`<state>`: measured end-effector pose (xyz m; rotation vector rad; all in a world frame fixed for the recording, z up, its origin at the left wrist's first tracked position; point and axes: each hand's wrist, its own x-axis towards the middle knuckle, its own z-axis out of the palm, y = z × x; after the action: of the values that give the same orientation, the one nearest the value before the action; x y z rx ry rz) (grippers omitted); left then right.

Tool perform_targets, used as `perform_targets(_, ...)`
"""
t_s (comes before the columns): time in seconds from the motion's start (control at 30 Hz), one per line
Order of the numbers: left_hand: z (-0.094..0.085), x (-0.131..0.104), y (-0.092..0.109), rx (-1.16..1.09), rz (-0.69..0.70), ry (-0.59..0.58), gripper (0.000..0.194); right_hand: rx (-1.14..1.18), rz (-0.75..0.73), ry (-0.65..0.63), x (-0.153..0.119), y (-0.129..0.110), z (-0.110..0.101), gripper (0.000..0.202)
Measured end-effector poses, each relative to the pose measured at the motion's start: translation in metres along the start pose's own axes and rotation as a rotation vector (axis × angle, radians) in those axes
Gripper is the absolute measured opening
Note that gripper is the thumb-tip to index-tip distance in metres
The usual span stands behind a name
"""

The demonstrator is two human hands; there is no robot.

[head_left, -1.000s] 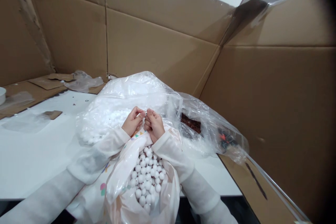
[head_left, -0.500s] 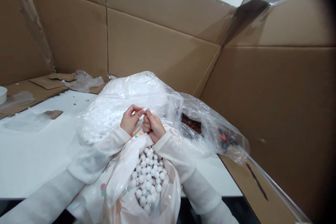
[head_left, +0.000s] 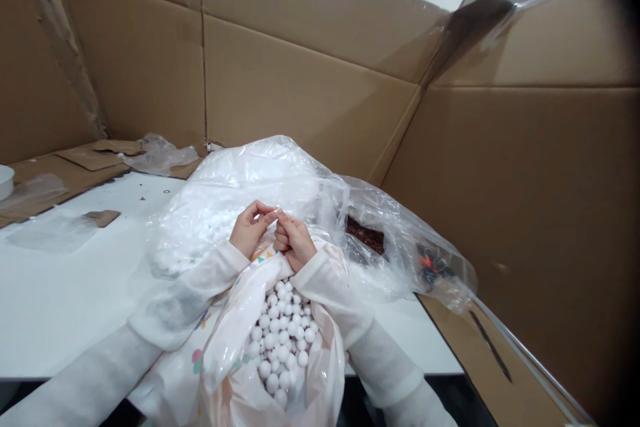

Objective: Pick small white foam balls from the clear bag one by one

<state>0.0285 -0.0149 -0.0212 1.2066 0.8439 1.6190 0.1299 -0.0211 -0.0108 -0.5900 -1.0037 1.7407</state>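
Observation:
My left hand (head_left: 250,225) and my right hand (head_left: 294,237) meet at the fingertips, both closed in a pinch. Between them is a small white piece (head_left: 279,209), mostly covered by the fingers, so its exact shape cannot be made out. Below my wrists, an opened pale plastic bag (head_left: 220,353) with coloured spots leans towards me. Many white balls (head_left: 283,339) fill it, with bits of dark reddish brown between them. Right behind my hands lies a large clear plastic bag (head_left: 260,170) holding more small white balls.
Inside the clear plastic on the right show a dark brown piece (head_left: 365,235) and a black and red item (head_left: 431,265). Cardboard walls (head_left: 310,47) enclose the white table (head_left: 65,293). A cardboard scrap (head_left: 103,217) and a white tub (head_left: 5,181) are at the left.
My fingertips have shifted slightly and now cover more of the small white piece. The bags and balls stay where they were.

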Motion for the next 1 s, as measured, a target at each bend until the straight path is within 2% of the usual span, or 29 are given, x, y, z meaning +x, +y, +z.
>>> perform_targets(0.1, 0.001, 0.0, 0.008, 0.073, 0.046, 0.02, 0.025, 0.027, -0.013, 0.042, 0.0, 0.001, 0.002, 0.034)
perform_targets(0.17, 0.0, -0.003, 0.022, 0.166, 0.143, 0.025, 0.022, 0.056, -0.001, 0.078, 0.0, 0.001, 0.002, 0.034)
perform_targets(0.2, -0.001, -0.005, 0.031, 0.225, 0.205, -0.013, 0.021, 0.071, 0.008, 0.098, 0.001, 0.001, 0.001, 0.034)
perform_targets(0.23, -0.002, -0.007, 0.041, 0.289, 0.268, -0.097, 0.02, 0.086, 0.015, 0.121, 0.002, 0.001, 0.0, 0.034)
perform_targets(0.27, -0.003, -0.01, 0.05, 0.356, 0.309, -0.247, 0.02, 0.107, 0.017, 0.143, 0.004, 0.0, -0.002, 0.033)
perform_targets(0.33, -0.008, -0.014, 0.065, 0.49, 0.289, -0.618, 0.019, 0.171, 0.012, 0.177, 0.006, -0.002, -0.006, 0.03)
perform_targets(0.37, -0.01, -0.015, 0.068, 0.557, 0.256, -0.75, 0.019, 0.21, 0.015, 0.186, 0.007, -0.004, -0.008, 0.029)
perform_targets(0.4, -0.013, -0.016, 0.069, 0.625, 0.228, -0.82, 0.019, 0.249, 0.02, 0.189, 0.008, -0.005, -0.01, 0.029)
perform_targets(0.43, -0.016, -0.015, 0.067, 0.694, 0.216, -0.833, 0.019, 0.284, 0.028, 0.185, 0.008, -0.007, -0.011, 0.029)
perform_targets(0.57, -0.024, -0.01, 0.047, 0.95, 0.252, -0.765, 0.021, 0.358, 0.015, 0.17, 0.009, -0.01, -0.014, 0.032)
perform_targets(0.73, -0.02, -0.005, 0.033, 1.114, 0.261, -0.738, 0.026, 0.439, 0.009, 0.162, 0.01, -0.01, -0.017, 0.029)
perform_targets(0.8, -0.016, -0.001, 0.033, 1.081, 0.195, -0.78, 0.031, 0.48, 0.011, 0.164, 0.01, -0.01, -0.018, 0.029)
perform_targets(0.87, -0.013, 0.004, 0.034, 1.005, 0.068, -0.803, 0.033, 0.495, 0.005, 0.166, 0.009, -0.01, -0.019, 0.029)
perform_targets(1.0, -0.006, 0.012, 0.031, 0.86, -0.121, -0.776, 0.019, 0.495, -0.006, 0.207, 0.009, -0.013, -0.019, 0.031)
